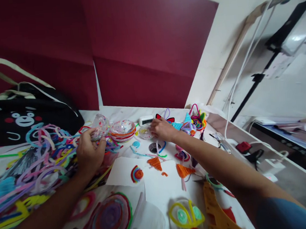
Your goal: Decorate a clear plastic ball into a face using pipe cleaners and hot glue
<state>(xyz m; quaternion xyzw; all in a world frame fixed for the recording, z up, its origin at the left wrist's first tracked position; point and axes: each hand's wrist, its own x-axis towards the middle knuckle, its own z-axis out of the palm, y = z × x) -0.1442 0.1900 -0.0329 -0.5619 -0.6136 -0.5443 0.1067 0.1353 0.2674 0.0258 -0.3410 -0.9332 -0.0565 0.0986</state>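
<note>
My left hand [90, 151] is curled round the near edge of a clear plastic piece with red specks [100, 124]. Its thumb and fingers are bent, though part of the grip is hidden. Beside it stands a speckled clear bowl [123, 127] with orange and red pipe cleaners round its side. Farther right, my right hand [163, 129] has its fingers closed at the edge of a small clear round dish [145, 131] with something yellow in it. A white digital timer [146, 120] lies just behind that dish.
Loose pipe cleaners [36, 176] heap up on the left before a black bag [28, 119]. Nearer lie a coiled pipe-cleaner disc [109, 216], orange triangles [154, 163], a yellow-rimmed face piece [186, 216] and a yellow glue gun [216, 208]. Cables and plugs [270, 167] sit at right.
</note>
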